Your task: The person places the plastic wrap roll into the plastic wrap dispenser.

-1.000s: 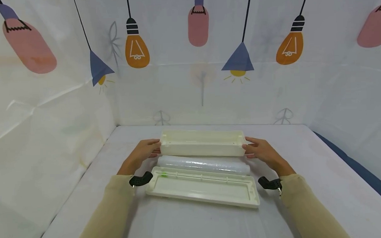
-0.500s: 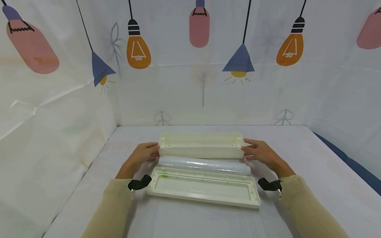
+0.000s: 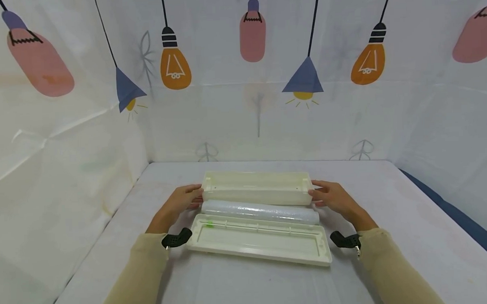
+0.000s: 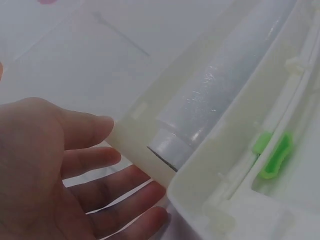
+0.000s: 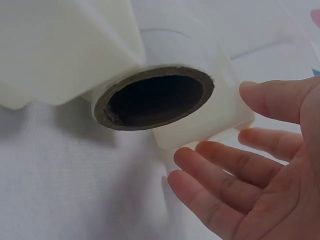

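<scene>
A long cream plastic box (image 3: pixel 257 197) lies with its open side up, toward the back of the table. My left hand (image 3: pixel 178 205) is at its left end, fingertips touching the end wall. At the opposite end, my right hand (image 3: pixel 337 201) has its thumb and fingertips at the right wall. Fingers on both hands are spread and gently bent. Just in front of the box lies a roll of clear plastic wrap (image 3: pixel 261 211); its cardboard core (image 5: pixel 101 114) shows in the right wrist view. Nearest me is the shallow cream lid (image 3: pixel 256 242), with a green slide cutter (image 4: pixel 276 157) on its rail.
The white table (image 3: pixel 248 286) extends around these parts, its back edge meeting a white sheet wall (image 3: pixel 226 112) printed with lamps. Another sheet stands along the left edge. A dark blue strip (image 3: pixel 451 207) shows beyond the right edge.
Both hands and the box between them have shifted slightly toward me, closer to the roll of plastic wrap. The roll and lid have stayed in place.
</scene>
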Demonstrator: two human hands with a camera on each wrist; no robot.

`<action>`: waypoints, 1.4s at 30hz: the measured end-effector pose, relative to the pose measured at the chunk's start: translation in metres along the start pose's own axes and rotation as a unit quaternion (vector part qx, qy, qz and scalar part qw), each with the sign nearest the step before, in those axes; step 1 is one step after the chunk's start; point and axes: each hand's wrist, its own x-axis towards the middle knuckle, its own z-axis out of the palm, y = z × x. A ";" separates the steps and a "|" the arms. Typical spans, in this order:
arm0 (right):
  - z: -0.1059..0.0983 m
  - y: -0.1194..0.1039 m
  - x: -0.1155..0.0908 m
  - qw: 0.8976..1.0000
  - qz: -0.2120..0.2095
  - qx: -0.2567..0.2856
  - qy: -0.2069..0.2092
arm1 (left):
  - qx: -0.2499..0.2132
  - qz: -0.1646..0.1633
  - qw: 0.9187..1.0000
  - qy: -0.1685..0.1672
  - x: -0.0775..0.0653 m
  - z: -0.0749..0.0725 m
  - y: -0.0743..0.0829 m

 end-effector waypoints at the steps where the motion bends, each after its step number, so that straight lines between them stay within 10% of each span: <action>1: 0.000 0.001 0.000 1.000 -0.003 0.000 0.001 | 0.001 0.002 1.000 0.001 -0.001 0.000 0.000; 22: 0.001 0.006 -0.025 1.000 -0.010 0.015 0.001 | 0.145 0.056 0.988 0.016 -0.032 -0.005 -0.006; 42: 0.003 0.015 -0.043 0.998 -0.012 0.045 -0.046 | 0.146 0.071 0.987 0.018 -0.041 0.002 -0.018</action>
